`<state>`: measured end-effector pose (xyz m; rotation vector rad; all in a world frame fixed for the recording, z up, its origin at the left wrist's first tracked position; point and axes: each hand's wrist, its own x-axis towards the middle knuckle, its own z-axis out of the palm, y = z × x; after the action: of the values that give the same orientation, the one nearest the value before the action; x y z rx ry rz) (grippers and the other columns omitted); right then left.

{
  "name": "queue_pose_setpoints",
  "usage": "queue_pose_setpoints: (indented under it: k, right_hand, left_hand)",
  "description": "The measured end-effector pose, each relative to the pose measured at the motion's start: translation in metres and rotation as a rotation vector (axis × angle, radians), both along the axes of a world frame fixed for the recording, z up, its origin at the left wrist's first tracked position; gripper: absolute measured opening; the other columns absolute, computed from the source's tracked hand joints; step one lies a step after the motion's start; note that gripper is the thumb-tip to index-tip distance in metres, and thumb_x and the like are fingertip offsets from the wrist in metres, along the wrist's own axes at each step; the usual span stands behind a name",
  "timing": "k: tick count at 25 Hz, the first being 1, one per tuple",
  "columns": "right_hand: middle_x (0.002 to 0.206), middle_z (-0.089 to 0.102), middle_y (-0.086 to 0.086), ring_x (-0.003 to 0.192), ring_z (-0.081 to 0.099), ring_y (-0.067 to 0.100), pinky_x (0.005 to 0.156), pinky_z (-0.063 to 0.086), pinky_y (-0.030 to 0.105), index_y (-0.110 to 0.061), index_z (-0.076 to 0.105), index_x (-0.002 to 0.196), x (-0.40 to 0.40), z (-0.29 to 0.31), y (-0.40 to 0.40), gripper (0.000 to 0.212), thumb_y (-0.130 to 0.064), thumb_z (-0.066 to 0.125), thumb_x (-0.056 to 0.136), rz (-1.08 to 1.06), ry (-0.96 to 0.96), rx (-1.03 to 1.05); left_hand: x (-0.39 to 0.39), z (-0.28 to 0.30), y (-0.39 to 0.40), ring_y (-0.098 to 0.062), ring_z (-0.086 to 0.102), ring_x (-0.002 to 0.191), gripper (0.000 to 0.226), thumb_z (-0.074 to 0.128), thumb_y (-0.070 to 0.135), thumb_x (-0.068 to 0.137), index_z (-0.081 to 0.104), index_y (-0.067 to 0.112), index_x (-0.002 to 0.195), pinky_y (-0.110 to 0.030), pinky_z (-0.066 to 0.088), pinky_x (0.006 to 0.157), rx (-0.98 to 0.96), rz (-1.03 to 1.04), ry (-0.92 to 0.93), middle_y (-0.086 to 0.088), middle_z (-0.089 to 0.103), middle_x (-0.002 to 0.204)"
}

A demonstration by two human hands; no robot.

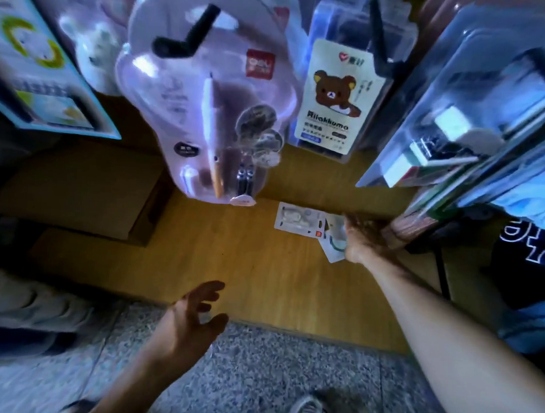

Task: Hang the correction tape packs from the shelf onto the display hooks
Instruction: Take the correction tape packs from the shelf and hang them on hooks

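Fingers of the right hand [362,238] were curled down over a white pack [333,243] on the wooden shelf [246,267], at about three o'clock from the middle of the view; whether the pack was truly gripped or only touched could not be told, since the frame was blurred there. Just beside it, toward nine o'clock, a second white carded pack [298,221] was seen lying flat on the shelf, partly overlapped by the first. Both were taken to be the correction tape packs, though their print was too small to be read.

Nothing was held by the left hand [197,315], which was kept low at six o'clock, fingers spread and loosely bent, over the edge of the shelf.

Further out, toward twelve o'clock, black display hooks [191,40] were seen carrying other goods: a pink blister pack [206,109] and, at one o'clock, a card with a brown bear [332,99]. No correction tape could be made out on any hook.

The task was therefore judged to be at its early stage: a pack was being picked up, at least two were left on the shelf, and all hanging was yet to be done.
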<state>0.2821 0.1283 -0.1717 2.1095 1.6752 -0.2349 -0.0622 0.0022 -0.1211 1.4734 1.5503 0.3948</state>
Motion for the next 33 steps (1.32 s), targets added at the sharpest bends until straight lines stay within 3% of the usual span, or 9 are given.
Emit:
queue_pose_setpoints:
  k: [6, 9, 14, 17, 20, 22, 25, 28, 33]
  right_hand:
    - [0.131, 0.056, 0.008, 0.119, 0.054, 0.028, 0.098, 0.048, 0.039, -0.015, 0.052, 0.131, -0.013, -0.015, -0.017, 0.061, -0.027, 0.076, 0.076, 0.054, 0.116, 0.183]
    - [0.136, 0.055, 0.009, 0.123, 0.052, 0.029, 0.102, 0.045, 0.042, -0.018, 0.049, 0.136, -0.051, -0.021, -0.051, 0.064, -0.031, 0.074, 0.079, 0.088, 0.311, 0.228]
    - [0.105, 0.064, 0.001, 0.096, 0.058, 0.021, 0.082, 0.053, 0.037, -0.020, 0.057, 0.110, -0.142, -0.005, -0.112, 0.043, -0.046, 0.065, 0.076, 0.390, 0.788, 0.423]
    - [0.102, 0.064, 0.002, 0.094, 0.058, 0.019, 0.076, 0.050, 0.029, -0.016, 0.057, 0.111, -0.172, 0.011, -0.122, 0.047, -0.038, 0.074, 0.073, 0.537, 0.906, 0.567]
    - [0.107, 0.064, 0.000, 0.097, 0.057, 0.019, 0.080, 0.051, 0.032, -0.015, 0.058, 0.116, -0.181, 0.018, -0.125, 0.056, -0.044, 0.078, 0.073, 0.586, 0.997, 0.544]
    - [0.117, 0.063, -0.002, 0.103, 0.057, 0.017, 0.088, 0.049, 0.032, -0.018, 0.056, 0.124, -0.178, 0.021, -0.119, 0.071, -0.057, 0.078, 0.070, 0.502, 1.037, 0.508]
    - [0.131, 0.056, -0.010, 0.117, 0.051, 0.008, 0.096, 0.041, 0.026, -0.033, 0.052, 0.129, -0.165, 0.035, -0.107, 0.071, -0.067, 0.070, 0.070, 0.029, 1.177, 0.357]
    - [0.107, 0.072, -0.014, 0.106, 0.062, 0.007, 0.093, 0.046, 0.021, -0.028, 0.071, 0.101, -0.152, 0.053, -0.115, 0.030, -0.046, 0.076, 0.078, -0.419, 1.531, -0.107]
    - [0.092, 0.075, -0.009, 0.094, 0.065, 0.008, 0.091, 0.044, 0.023, -0.019, 0.072, 0.090, -0.160, 0.105, -0.153, 0.010, -0.016, 0.075, 0.081, -0.474, 1.590, -0.118]
  left_hand:
    - [-0.004, -0.013, 0.002, -0.006, 0.065, 0.096, 0.036, 0.072, 0.038, 0.076, 0.060, 0.046, 0.109, -0.034, 0.055, 0.079, -0.061, 0.088, -0.071, 0.013, 0.069, 0.104]
    - [0.011, -0.015, -0.003, -0.010, 0.068, 0.092, 0.037, 0.071, 0.035, 0.070, 0.066, 0.037, 0.106, -0.023, 0.055, 0.068, -0.100, 0.195, -0.209, 0.006, 0.072, 0.096]
    - [0.036, -0.007, -0.002, -0.026, 0.067, 0.096, 0.036, 0.071, 0.032, 0.084, 0.062, 0.023, 0.117, -0.037, 0.054, 0.074, -0.297, 0.573, -0.422, -0.008, 0.071, 0.104]
    - [0.036, 0.002, 0.000, -0.028, 0.069, 0.095, 0.028, 0.063, 0.033, 0.089, 0.067, 0.017, 0.112, -0.036, 0.055, 0.069, -0.373, 0.661, -0.603, -0.011, 0.072, 0.102]
    - [0.030, 0.000, 0.000, -0.031, 0.068, 0.088, 0.026, 0.060, 0.022, 0.092, 0.066, 0.002, 0.108, -0.039, 0.055, 0.070, -0.351, 0.794, -0.605, -0.021, 0.070, 0.100]
    - [0.020, 0.002, 0.001, -0.029, 0.067, 0.083, 0.024, 0.059, 0.019, 0.093, 0.064, -0.001, 0.105, -0.036, 0.056, 0.065, -0.331, 0.857, -0.642, -0.020, 0.069, 0.096]
    - [0.002, 0.013, -0.002, -0.024, 0.066, 0.091, 0.020, 0.054, 0.018, 0.095, 0.063, 0.005, 0.108, -0.037, 0.055, 0.072, -0.298, 0.873, -0.864, -0.014, 0.069, 0.103]
    - [-0.007, 0.025, -0.021, -0.028, 0.065, 0.097, 0.026, 0.056, 0.008, 0.091, 0.063, 0.005, 0.116, -0.038, 0.055, 0.079, -0.289, 0.811, -0.923, -0.016, 0.069, 0.110]
    - [-0.029, 0.064, -0.052, -0.026, 0.061, 0.078, 0.022, 0.062, -0.004, 0.079, 0.062, 0.009, 0.096, -0.032, 0.050, 0.065, -0.306, 0.651, -0.815, -0.015, 0.064, 0.092]
